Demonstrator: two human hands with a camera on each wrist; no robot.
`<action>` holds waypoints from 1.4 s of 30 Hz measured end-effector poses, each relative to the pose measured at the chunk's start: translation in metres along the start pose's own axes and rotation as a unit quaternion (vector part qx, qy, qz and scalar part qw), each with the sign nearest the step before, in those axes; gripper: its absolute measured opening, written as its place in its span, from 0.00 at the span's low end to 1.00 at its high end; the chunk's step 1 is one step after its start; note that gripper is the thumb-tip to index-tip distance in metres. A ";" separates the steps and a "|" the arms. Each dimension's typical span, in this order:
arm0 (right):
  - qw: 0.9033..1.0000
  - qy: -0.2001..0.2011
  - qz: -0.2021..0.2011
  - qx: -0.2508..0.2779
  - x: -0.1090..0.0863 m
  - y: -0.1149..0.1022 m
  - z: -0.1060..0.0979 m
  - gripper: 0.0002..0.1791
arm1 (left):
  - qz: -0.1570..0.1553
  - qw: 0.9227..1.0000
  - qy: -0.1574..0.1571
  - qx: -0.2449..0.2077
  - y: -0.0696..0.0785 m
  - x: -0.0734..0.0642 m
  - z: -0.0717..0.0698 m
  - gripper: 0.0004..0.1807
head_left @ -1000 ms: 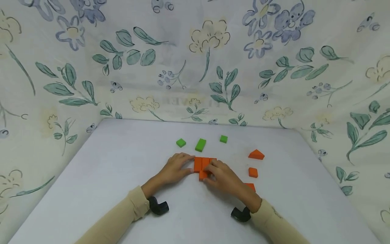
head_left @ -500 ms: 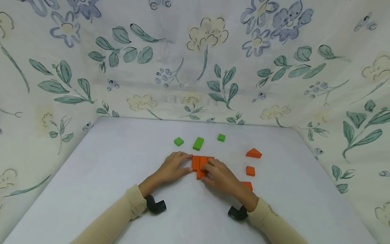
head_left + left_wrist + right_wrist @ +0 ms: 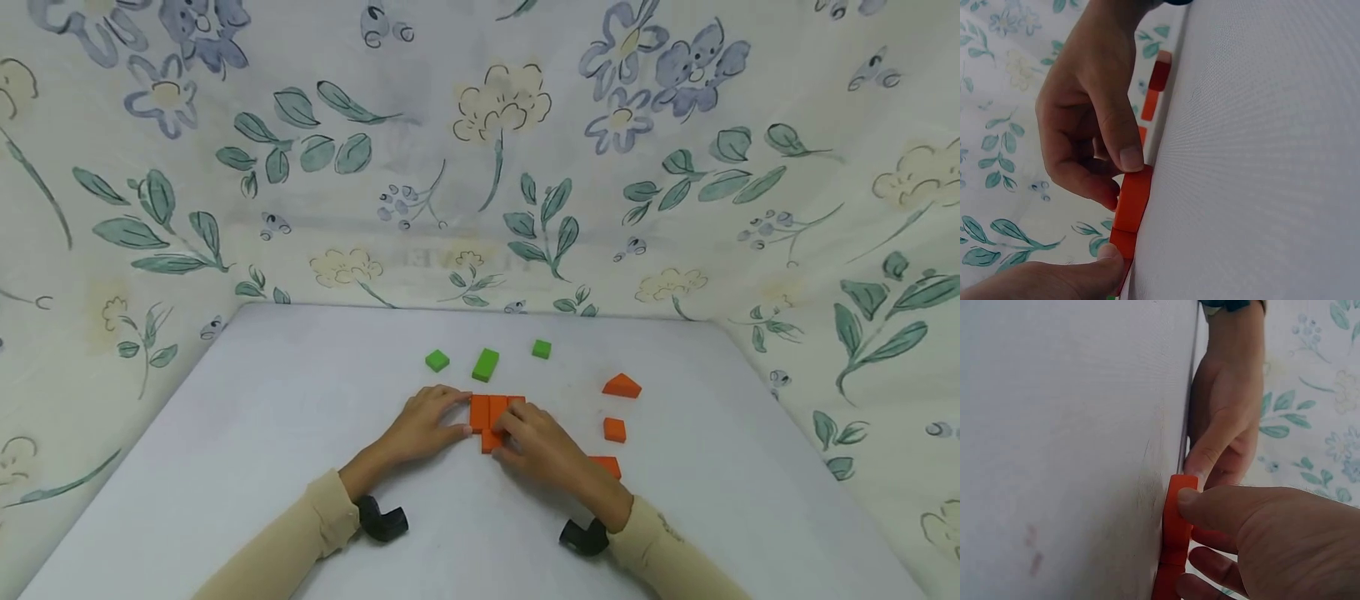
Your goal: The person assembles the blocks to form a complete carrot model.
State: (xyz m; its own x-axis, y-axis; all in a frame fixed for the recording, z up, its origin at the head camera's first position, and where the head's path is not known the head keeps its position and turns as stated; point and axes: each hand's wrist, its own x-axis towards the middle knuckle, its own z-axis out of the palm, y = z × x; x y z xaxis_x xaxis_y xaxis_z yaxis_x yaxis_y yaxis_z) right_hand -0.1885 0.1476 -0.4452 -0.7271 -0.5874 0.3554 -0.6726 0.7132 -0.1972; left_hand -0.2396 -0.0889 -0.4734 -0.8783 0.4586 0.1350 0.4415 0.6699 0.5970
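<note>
A broad free stretch of surface (image 3: 187,467) is lying to the left, while the floral cloth (image 3: 420,221) is walling off the left, far and right sides. At the near middle, a lane is running between the forearms toward the joined orange blocks (image 3: 479,412) — black wrist pieces (image 3: 384,525) are narrowing it from both sides. The left hand (image 3: 427,425) is blocking their left, the right hand (image 3: 542,446) their near right. Beyond, green blocks (image 3: 486,365) are standing with gaps between; loose orange blocks (image 3: 614,430) are obstructing the right.
</note>
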 end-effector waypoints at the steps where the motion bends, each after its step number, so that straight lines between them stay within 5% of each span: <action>1: 1.000 -0.001 0.002 0.000 0.001 0.000 0.000 0.16 | 0.002 1.000 0.002 0.001 0.000 0.000 -0.001 0.30; 13: 0.999 -0.028 0.026 0.012 -0.001 -0.004 -0.002 0.16 | -0.001 1.000 0.002 -0.001 -0.004 -0.002 0.003 0.30; 20: 0.996 0.035 0.043 0.075 -0.007 -0.004 -0.031 0.14 | -0.006 1.000 -0.005 -0.008 -0.005 -0.006 0.006 0.32; 28: 0.987 0.077 0.115 0.078 -0.034 0.041 -0.076 0.13 | 0.000 1.000 -0.005 0.000 -0.004 -0.005 0.004 0.33; 42: 0.970 0.066 0.220 0.072 -0.094 0.112 -0.075 0.13 | 0.000 1.000 -0.010 0.001 -0.002 -0.002 0.002 0.32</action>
State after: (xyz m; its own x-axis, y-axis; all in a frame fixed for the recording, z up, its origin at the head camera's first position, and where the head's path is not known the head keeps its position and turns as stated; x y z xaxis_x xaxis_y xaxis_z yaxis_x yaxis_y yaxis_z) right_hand -0.1853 0.3113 -0.4326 -0.9310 -0.1762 0.3196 -0.3193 0.8173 -0.4796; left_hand -0.2382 -0.0900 -0.4768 -0.8742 0.4706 0.1193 0.4424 0.6710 0.5951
